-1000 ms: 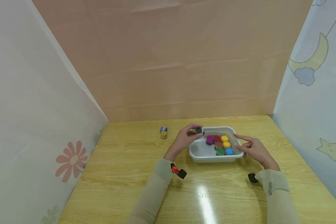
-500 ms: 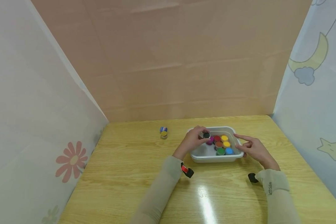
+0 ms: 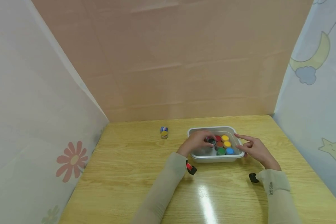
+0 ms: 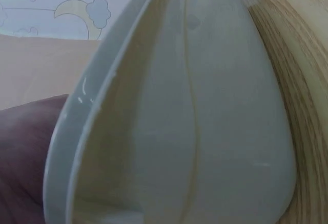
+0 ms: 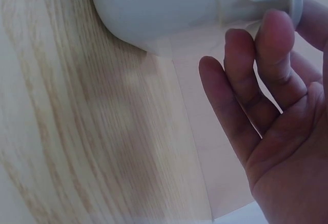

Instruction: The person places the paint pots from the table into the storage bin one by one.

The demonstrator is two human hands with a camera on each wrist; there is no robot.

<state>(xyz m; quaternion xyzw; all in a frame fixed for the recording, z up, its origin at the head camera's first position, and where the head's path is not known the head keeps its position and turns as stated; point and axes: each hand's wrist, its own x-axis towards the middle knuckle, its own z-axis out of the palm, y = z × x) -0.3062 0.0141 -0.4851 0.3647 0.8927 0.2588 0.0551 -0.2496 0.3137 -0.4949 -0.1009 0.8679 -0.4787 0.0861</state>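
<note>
In the head view a white plastic tray stands on the table, with several small paint jars inside. My left hand reaches over its left side and pinches a black-lidded paint jar between thumb and fingers, low in the tray. A purple jar behind is mostly hidden by those fingers. Beside it are red, orange-brown, green, blue and yellow-lidded jars. My right hand holds the tray's right end by the rim; the right wrist view shows fingertips beneath that rim.
Left of the tray, a yellow-lidded jar stands upright with a blue jar lying right behind it. The wooden table ends at a brown paper backdrop; patterned white sheets flank both sides.
My left hand has moved right and down into the tray with the black-lidded jar, up to the other jars. My right hand has stayed at the tray's right rim.
</note>
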